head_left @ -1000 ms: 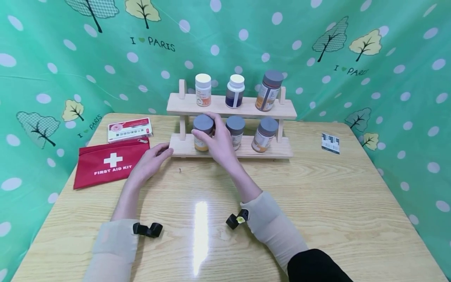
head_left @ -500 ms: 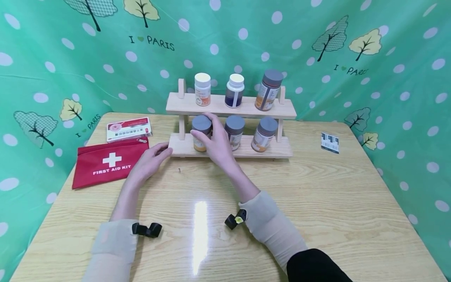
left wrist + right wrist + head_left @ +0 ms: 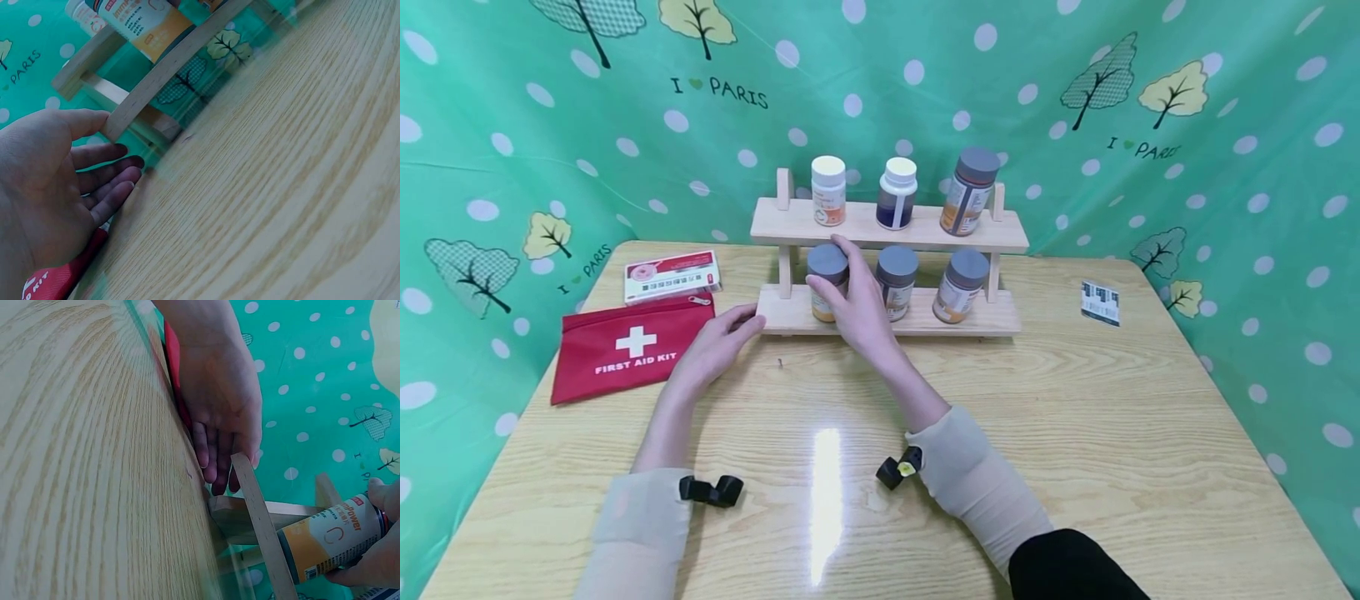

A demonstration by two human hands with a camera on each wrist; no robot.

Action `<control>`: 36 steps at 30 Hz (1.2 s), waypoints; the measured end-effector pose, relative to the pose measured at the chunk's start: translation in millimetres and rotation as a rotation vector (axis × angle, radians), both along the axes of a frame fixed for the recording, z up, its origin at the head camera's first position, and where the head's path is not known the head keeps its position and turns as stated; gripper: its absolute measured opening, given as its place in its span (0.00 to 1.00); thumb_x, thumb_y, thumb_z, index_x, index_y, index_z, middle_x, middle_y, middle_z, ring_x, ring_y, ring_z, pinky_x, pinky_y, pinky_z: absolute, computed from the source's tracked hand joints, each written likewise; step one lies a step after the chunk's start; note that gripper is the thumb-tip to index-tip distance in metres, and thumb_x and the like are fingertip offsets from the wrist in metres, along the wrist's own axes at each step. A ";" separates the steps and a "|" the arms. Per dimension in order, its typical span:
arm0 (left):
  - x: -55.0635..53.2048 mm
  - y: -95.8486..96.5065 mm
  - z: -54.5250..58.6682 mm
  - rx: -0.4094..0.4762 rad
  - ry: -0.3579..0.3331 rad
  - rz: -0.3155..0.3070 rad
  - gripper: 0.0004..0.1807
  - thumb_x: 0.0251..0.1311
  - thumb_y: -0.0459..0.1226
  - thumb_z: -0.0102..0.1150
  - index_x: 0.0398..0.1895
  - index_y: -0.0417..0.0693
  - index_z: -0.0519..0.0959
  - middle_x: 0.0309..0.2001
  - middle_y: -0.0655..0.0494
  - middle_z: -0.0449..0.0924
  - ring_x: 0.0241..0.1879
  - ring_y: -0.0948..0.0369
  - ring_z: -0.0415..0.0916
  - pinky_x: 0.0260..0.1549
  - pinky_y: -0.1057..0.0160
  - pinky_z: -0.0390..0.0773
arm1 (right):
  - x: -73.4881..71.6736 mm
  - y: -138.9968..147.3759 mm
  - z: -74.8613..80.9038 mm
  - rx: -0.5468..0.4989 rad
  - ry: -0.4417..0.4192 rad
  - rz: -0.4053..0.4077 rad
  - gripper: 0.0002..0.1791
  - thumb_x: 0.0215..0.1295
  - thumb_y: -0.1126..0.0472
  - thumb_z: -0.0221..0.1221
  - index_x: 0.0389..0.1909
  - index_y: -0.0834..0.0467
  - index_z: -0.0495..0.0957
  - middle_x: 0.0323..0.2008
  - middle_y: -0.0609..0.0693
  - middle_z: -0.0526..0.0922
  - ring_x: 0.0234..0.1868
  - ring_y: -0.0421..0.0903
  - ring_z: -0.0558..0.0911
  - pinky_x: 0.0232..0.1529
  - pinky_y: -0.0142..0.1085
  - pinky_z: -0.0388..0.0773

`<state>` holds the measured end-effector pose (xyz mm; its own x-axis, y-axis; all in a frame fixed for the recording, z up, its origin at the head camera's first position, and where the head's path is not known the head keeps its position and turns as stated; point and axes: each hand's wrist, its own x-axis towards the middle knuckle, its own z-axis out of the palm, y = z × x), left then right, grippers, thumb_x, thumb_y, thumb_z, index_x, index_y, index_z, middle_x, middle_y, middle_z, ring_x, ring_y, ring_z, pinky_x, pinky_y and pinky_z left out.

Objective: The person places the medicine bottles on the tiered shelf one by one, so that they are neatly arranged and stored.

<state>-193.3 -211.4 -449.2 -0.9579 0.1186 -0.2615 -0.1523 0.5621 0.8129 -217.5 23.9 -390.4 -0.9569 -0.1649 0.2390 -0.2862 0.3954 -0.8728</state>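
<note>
My right hand [image 3: 861, 308] grips a pill bottle [image 3: 825, 287] with a grey lid, thumb and fingers around its upper part. In the right wrist view this bottle [image 3: 334, 534] has a white and orange label and stands on the shelf's lower board. My left hand [image 3: 715, 342] holds the left end of the two-tier wooden shelf [image 3: 790, 312]; in the left wrist view the thumb lies at the board's corner and the other fingers below it. Two more grey-lidded bottles, a middle one [image 3: 897, 283] and a right one [image 3: 961, 287], share the lower tier.
On the upper tier stand a white bottle [image 3: 829, 192], a white-capped dark blue bottle [image 3: 897, 196] and a larger grey-lidded bottle [image 3: 970, 192]. Left on the table [image 3: 760, 517] lie a red first aid pouch [image 3: 632, 350] and a medicine box [image 3: 672, 277]. A small printed card [image 3: 1101, 303] lies right.
The view has shifted slightly. Both hands keep nearly the same places, with the right hand still at the left bottle on the lower tier and the left at the shelf's end.
</note>
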 end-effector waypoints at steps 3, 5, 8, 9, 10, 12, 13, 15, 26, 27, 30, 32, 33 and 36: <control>0.5 0.2 0.0 -0.001 0.004 -0.002 0.43 0.74 0.63 0.44 0.83 0.49 0.54 0.81 0.40 0.56 0.80 0.41 0.53 0.77 0.35 0.56 | 0.1 0.3 0.3 -0.001 0.000 -0.001 0.39 0.72 0.50 0.62 0.79 0.50 0.58 0.72 0.56 0.72 0.72 0.51 0.74 0.74 0.47 0.71; 1.2 0.4 0.1 0.002 0.005 -0.001 0.44 0.74 0.63 0.44 0.83 0.49 0.54 0.81 0.41 0.56 0.80 0.41 0.53 0.78 0.36 0.56 | 0.2 0.5 0.5 0.000 -0.001 0.000 0.39 0.72 0.50 0.63 0.79 0.50 0.58 0.72 0.56 0.72 0.72 0.51 0.74 0.74 0.47 0.71; 2.2 0.6 0.0 0.006 0.006 0.002 0.44 0.74 0.64 0.44 0.83 0.49 0.54 0.81 0.41 0.56 0.80 0.42 0.53 0.78 0.36 0.55 | 0.5 0.8 0.8 -0.003 -0.005 0.003 0.39 0.72 0.51 0.63 0.79 0.50 0.58 0.71 0.56 0.73 0.72 0.51 0.74 0.74 0.46 0.71; 2.4 0.6 -0.1 0.006 0.006 0.003 0.44 0.74 0.64 0.44 0.83 0.49 0.54 0.81 0.41 0.56 0.80 0.42 0.53 0.78 0.36 0.55 | 0.5 1.0 0.9 -0.002 -0.006 0.004 0.39 0.72 0.51 0.63 0.78 0.50 0.59 0.71 0.56 0.73 0.72 0.51 0.74 0.74 0.46 0.71; 2.4 0.6 -0.4 0.007 0.006 0.004 0.44 0.74 0.64 0.44 0.83 0.49 0.54 0.81 0.41 0.57 0.80 0.42 0.53 0.78 0.36 0.55 | 0.6 1.2 1.1 -0.002 -0.008 0.004 0.39 0.72 0.51 0.63 0.78 0.50 0.59 0.71 0.56 0.73 0.72 0.51 0.74 0.74 0.46 0.71; 2.4 0.8 -0.9 0.008 0.005 0.004 0.44 0.73 0.64 0.44 0.82 0.49 0.54 0.81 0.41 0.57 0.80 0.42 0.53 0.78 0.36 0.55 | 1.1 1.7 1.6 -0.001 -0.011 0.005 0.39 0.72 0.50 0.63 0.79 0.50 0.58 0.72 0.56 0.73 0.73 0.51 0.74 0.75 0.47 0.70; 2.4 1.1 -1.0 0.008 0.005 0.004 0.44 0.73 0.64 0.44 0.82 0.49 0.55 0.80 0.41 0.57 0.80 0.42 0.53 0.78 0.36 0.55 | 1.4 2.0 2.0 0.000 -0.011 0.003 0.39 0.72 0.50 0.63 0.79 0.50 0.58 0.72 0.56 0.73 0.73 0.51 0.74 0.75 0.47 0.70; 2.1 1.5 -1.4 0.007 0.005 0.002 0.44 0.73 0.64 0.44 0.83 0.49 0.54 0.81 0.40 0.57 0.80 0.42 0.53 0.78 0.36 0.55 | 2.7 2.5 3.1 0.006 -0.009 -0.002 0.40 0.72 0.49 0.63 0.79 0.49 0.57 0.73 0.55 0.72 0.73 0.51 0.73 0.75 0.47 0.69; 0.9 7.1 1.7 0.006 0.008 -0.005 0.43 0.74 0.63 0.44 0.83 0.48 0.54 0.80 0.39 0.56 0.80 0.41 0.53 0.77 0.36 0.56 | 19.5 5.8 20.5 0.006 0.120 -0.042 0.43 0.66 0.52 0.69 0.79 0.49 0.59 0.75 0.48 0.68 0.75 0.45 0.69 0.75 0.47 0.68; 0.7 7.2 1.7 0.007 0.007 -0.006 0.43 0.74 0.63 0.44 0.83 0.48 0.54 0.80 0.39 0.56 0.80 0.41 0.53 0.77 0.35 0.56 | 21.5 6.5 22.7 0.003 0.129 -0.043 0.43 0.66 0.52 0.69 0.79 0.49 0.60 0.75 0.48 0.68 0.75 0.45 0.69 0.75 0.46 0.68; 0.8 6.1 1.7 0.008 0.006 -0.002 0.44 0.74 0.63 0.44 0.83 0.48 0.54 0.80 0.40 0.56 0.80 0.41 0.53 0.77 0.36 0.56 | 27.4 9.6 30.3 -0.004 0.150 -0.032 0.43 0.66 0.52 0.70 0.78 0.49 0.61 0.75 0.48 0.68 0.77 0.43 0.67 0.76 0.45 0.66; 1.3 5.0 2.3 0.003 0.006 0.000 0.44 0.74 0.64 0.44 0.83 0.48 0.54 0.80 0.40 0.56 0.80 0.41 0.53 0.77 0.36 0.56 | 31.2 12.8 36.0 -0.010 0.156 -0.015 0.43 0.66 0.51 0.70 0.78 0.49 0.61 0.76 0.47 0.68 0.77 0.42 0.66 0.77 0.44 0.65; 1.5 4.1 2.4 0.001 0.005 0.001 0.44 0.74 0.64 0.44 0.83 0.48 0.54 0.81 0.40 0.56 0.80 0.41 0.53 0.78 0.36 0.56 | 33.1 14.9 38.8 -0.015 0.159 -0.004 0.43 0.65 0.51 0.70 0.78 0.49 0.61 0.76 0.47 0.67 0.78 0.41 0.65 0.77 0.43 0.65; 2.2 2.4 3.1 -0.008 0.004 0.001 0.44 0.74 0.64 0.44 0.83 0.48 0.54 0.81 0.39 0.56 0.80 0.41 0.53 0.78 0.36 0.56 | 37.8 23.3 46.5 -0.026 0.182 0.041 0.43 0.65 0.52 0.70 0.78 0.50 0.62 0.76 0.46 0.68 0.77 0.41 0.66 0.78 0.40 0.65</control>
